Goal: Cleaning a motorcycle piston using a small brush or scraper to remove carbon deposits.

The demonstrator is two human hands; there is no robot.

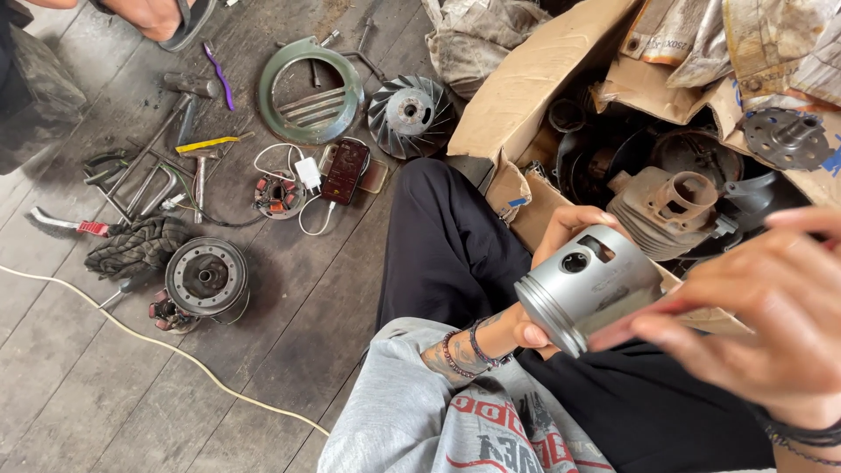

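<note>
I sit on a dark wooden floor [289, 333] and hold a grey metal piston [585, 285] in front of my lap. My left hand [561, 245] grips it from behind and below, fingers curled around the skirt. My right hand [771, 315] is close to the camera and blurred, its fingertips touching the piston's right side. The piston's ring grooves face down-left and a round pin hole shows on its side.
An open cardboard box [526, 96] at the right holds an engine cylinder [670, 206] and other metal parts. On the floor lie a cooling fan [409, 114], a round green cover [309, 88], a flywheel [207, 277], a stator [279, 194], tools, a white cable [131, 328]. Another person's sandalled foot [166, 17] is at top left.
</note>
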